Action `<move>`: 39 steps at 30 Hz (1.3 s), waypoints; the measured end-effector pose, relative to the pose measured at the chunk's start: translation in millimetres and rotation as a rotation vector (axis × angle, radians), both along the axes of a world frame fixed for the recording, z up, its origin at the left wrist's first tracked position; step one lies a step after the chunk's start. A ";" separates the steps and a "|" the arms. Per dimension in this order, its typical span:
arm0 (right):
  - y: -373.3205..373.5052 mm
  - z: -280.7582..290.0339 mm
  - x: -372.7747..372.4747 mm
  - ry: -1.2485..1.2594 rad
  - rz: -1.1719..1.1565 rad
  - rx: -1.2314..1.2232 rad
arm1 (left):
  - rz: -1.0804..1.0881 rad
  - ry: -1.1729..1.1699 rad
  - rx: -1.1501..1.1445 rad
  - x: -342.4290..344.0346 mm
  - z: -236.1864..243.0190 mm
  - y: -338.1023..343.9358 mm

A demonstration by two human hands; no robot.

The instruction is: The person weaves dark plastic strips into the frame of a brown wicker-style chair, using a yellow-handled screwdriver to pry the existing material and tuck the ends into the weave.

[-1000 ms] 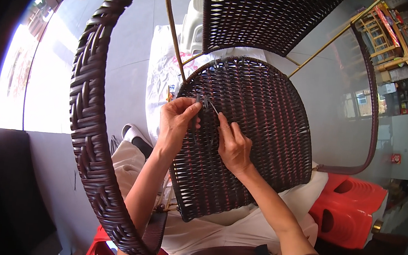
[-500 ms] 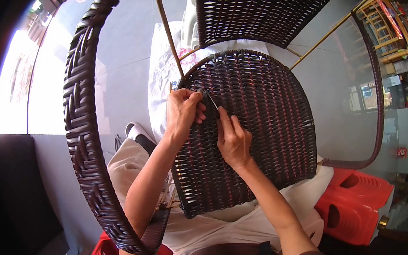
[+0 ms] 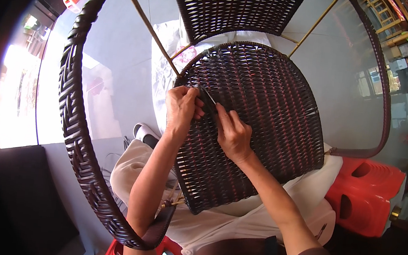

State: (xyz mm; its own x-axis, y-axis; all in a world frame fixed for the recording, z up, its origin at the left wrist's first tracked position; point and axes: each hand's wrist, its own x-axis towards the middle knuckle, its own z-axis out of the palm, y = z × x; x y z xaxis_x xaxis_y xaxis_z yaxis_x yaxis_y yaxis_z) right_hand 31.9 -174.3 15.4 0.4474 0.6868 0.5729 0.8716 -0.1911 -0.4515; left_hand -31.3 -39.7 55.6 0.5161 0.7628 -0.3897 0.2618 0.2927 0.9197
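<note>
A dark brown woven chair lies across my lap, its seat [image 3: 272,129] streaked with reddish strands. At the seat's far left edge, my left hand [image 3: 181,106] is closed in a pinch on the weave; what lies between its fingers is hidden. My right hand [image 3: 234,136] is closed around a thin, shiny metal tool [image 3: 211,96], whose kind I cannot make out. The tool slants toward the left fingertips, and its tip is lost against the dark strands. My left forearm passes inside the thickly braided armrest [image 3: 76,100].
Beyond the seat rises the woven backrest [image 3: 240,10], joined by bare yellowish rods [image 3: 148,21]. The right armrest [image 3: 386,110] curves out wide. Red plastic stools [image 3: 366,197] stand at the right. White sheeting [image 3: 159,74] lies on the grey floor behind the chair.
The chair and surroundings have shifted slightly in view, the backrest up and to the left. Both hands stay at the same edge of the seat, with the tool still in my right hand.
</note>
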 end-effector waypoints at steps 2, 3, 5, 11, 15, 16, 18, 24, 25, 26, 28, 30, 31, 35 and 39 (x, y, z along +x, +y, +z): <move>0.9 2.5 -1.0 0.024 -0.002 0.010 | 0.004 -0.013 -0.073 -1.7 1.8 4.8; 0.0 2.5 -0.1 0.016 0.004 0.007 | -0.006 -0.005 -0.073 -0.8 1.0 5.4; -1.2 -0.3 1.5 0.015 -0.001 0.004 | -0.004 0.005 -0.131 1.8 -0.8 5.8; 1.3 -0.5 0.0 0.022 0.020 0.028 | -0.005 0.061 -0.073 -0.2 6.9 4.3; -0.9 -3.4 2.0 0.016 0.013 0.039 | -0.009 0.083 -0.061 3.9 7.2 0.8; -1.2 -3.4 1.5 0.025 0.015 0.033 | -0.009 0.089 -0.060 3.7 6.3 0.8; -1.4 -3.6 1.1 0.037 0.019 0.029 | -0.003 0.079 -0.028 3.9 3.5 1.7; -1.5 -2.4 1.5 0.066 0.027 0.022 | 0.014 0.069 -0.055 3.2 2.8 2.3; -2.1 -3.0 2.0 0.074 0.020 0.008 | 0.010 0.069 -0.057 4.0 3.7 3.1; -2.9 -3.9 2.7 0.074 0.016 0.006 | -0.001 0.088 -0.089 5.0 5.4 4.4; -2.0 -3.3 1.0 0.087 0.029 0.010 | -0.001 0.110 -0.117 3.1 7.9 5.8; -2.0 -2.9 0.9 0.087 0.030 0.007 | 0.011 0.094 -0.110 2.6 5.9 5.5; -2.3 -3.5 1.3 0.085 0.028 0.004 | 0.011 0.094 -0.112 3.3 4.3 5.0; -1.7 -4.2 2.0 0.072 0.041 0.041 | 0.029 0.075 -0.083 5.1 1.0 3.3; -2.2 -4.7 2.3 0.071 0.036 0.025 | 0.016 0.087 -0.012 8.6 -3.3 0.3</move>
State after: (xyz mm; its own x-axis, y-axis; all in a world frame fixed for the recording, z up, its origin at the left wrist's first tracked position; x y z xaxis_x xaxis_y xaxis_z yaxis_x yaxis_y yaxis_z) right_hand 34.2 -176.4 10.7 0.4630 0.6890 0.5576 0.8431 -0.1482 -0.5170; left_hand -22.7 -39.5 52.3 0.4676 0.7658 -0.4414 0.3359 0.3080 0.8901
